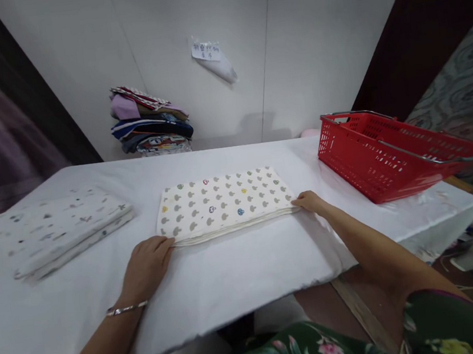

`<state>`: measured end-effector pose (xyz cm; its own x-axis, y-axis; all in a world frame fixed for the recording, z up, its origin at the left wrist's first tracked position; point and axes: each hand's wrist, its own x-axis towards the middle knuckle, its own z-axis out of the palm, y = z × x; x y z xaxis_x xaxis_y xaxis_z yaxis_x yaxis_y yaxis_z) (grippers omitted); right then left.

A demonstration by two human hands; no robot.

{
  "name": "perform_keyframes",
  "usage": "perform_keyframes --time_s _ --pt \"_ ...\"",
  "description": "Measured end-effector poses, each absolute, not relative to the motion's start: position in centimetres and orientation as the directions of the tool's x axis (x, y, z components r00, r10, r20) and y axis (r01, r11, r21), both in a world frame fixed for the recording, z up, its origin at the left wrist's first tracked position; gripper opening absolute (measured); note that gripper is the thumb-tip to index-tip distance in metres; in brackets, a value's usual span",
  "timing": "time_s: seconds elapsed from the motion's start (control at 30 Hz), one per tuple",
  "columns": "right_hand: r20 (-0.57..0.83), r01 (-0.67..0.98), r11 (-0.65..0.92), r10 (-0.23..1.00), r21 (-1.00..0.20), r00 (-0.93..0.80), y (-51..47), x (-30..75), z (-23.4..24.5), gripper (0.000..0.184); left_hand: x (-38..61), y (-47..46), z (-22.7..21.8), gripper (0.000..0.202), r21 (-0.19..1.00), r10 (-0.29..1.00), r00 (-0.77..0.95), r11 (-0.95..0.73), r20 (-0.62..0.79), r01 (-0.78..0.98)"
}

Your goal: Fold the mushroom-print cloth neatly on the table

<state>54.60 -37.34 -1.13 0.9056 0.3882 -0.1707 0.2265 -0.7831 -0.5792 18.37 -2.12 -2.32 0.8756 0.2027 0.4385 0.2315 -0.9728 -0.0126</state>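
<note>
A folded cream cloth with a small mushroom print [222, 201] lies flat in the middle of a white-covered table [240, 280]. My left hand [146, 266] rests at the cloth's near left corner, its fingertips tucked against the folded edge. My right hand [311, 201] pinches the near right corner of the same cloth. A thin bracelet circles my left wrist.
Another folded white printed cloth [59, 227] lies at the table's left. A red plastic basket [389, 152] with a metal handle stands at the right end. A stack of folded coloured fabrics [150, 121] sits against the back wall, near a paper note [206, 50].
</note>
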Motion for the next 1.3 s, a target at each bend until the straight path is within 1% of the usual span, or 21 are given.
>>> perform_keyframes --time_s 0.1,0.2,0.27,0.33,0.4,0.5,0.57,0.63,0.7,0.73,0.8,0.87,0.97,1.03,1.1,1.13,1.2,1.3 --pt "-0.15 0.219 -0.787 0.366 -0.577 0.918 -37.5 54.8 -1.3 0.025 18.4 -2.3 -2.2 0.029 -0.024 0.2 0.879 -0.972 0.432 0.233" --pt "-0.178 0.208 -0.801 0.362 -0.561 0.915 -37.8 54.8 -1.7 0.028 18.4 -2.3 -2.3 0.028 -0.001 0.217 0.879 -0.971 0.425 0.24" --pt "-0.201 0.206 -0.813 0.365 -0.544 0.909 -37.8 54.8 -1.9 0.029 18.3 -2.3 -2.4 0.027 0.037 0.235 0.874 -0.97 0.425 0.242" --pt "-0.225 0.204 -0.828 0.365 -0.522 0.904 -37.8 54.9 -1.8 0.03 18.3 -2.3 -2.4 0.027 0.104 0.28 0.859 -0.96 0.429 0.26" --pt "-0.251 0.201 -0.843 0.363 -0.499 0.898 -37.6 55.0 -1.4 0.028 18.6 -2.4 -2.0 0.029 0.197 0.373 0.834 -0.927 0.406 0.318" --pt "-0.283 0.194 -0.853 0.363 -0.484 0.888 -37.1 55.0 -0.8 0.022 19.7 -2.7 -0.9 0.036 0.31 0.56 0.778 -0.822 0.286 0.478" --pt "-0.297 0.186 -0.851 0.364 -0.49 0.883 -36.8 54.9 -0.4 0.021 20.6 -2.8 0.0 0.036 0.334 0.687 0.704 -0.716 0.181 0.613" --pt "-0.301 0.175 -0.843 0.364 -0.509 0.882 -36.5 54.7 -0.3 0.02 21.5 -2.6 0.5 0.03 0.338 0.786 0.61 -0.605 0.106 0.721" --pt "-0.299 0.155 -0.826 0.362 -0.542 0.883 -36.3 54.5 -0.2 0.019 22.1 -2.2 0.6 0.031 0.349 0.846 0.529 -0.518 0.071 0.781" --pt "-0.3 0.14 -0.814 0.36 -0.564 0.883 -36.2 54.3 -0.2 0.017 22.3 -2.0 0.6 0.037 0.359 0.866 0.497 -0.482 0.055 0.799" --pt "-0.315 0.097 -0.784 0.356 -0.614 0.88 -36.1 53.8 -0.1 0.014 22.4 -1.5 0.5 0.05 0.383 0.89 0.456 -0.422 0.002 0.822" --pt "-0.341 0.057 -0.752 0.362 -0.656 0.868 -36.1 53.4 -0.1 0.013 22.5 -1.2 0.4 0.055 0.39 0.89 0.45 -0.392 -0.066 0.833" --pt "-0.394 -0.023 -0.692 0.383 -0.722 0.836 -36.3 53.1 -0.1 0.014 22.6 -0.9 0.7 0.047 0.37 0.87 0.469 -0.389 -0.154 0.844" --pt "-0.408 -0.092 -0.626 0.383 -0.774 0.829 -36.7 53.5 -0.2 0.021 22.8 -0.9 0.9 0.041 0.369 0.863 0.468 -0.378 -0.191 0.849" --pt "-0.38 -0.126 -0.551 0.375 -0.825 0.846 -37.1 54.1 -0.5 0.029 22.8 -1.1 0.9 0.038 0.378 0.865 0.461 -0.367 -0.196 0.85" --pt "-0.354 -0.117 -0.533 0.369 -0.838 0.859 -37.4 54.4 -0.7 0.032 22.7 -1.3 0.9 0.037 0.382 0.868 0.459 -0.365 -0.191 0.849" --pt "-0.328 -0.084 -0.554 0.358 -0.828 0.874 -37.9 55.1 -1.3 0.036 22.4 -1.7 0.8 0.037 0.392 0.868 0.464 -0.371 -0.175 0.842" --pt "-0.336 -0.008 -0.671 0.361 -0.742 0.87 -38.6 56.1 -2.4 0.043 21.9 -2.3 0.8 0.04 0.413 0.862 0.477 -0.377 -0.17 0.829"
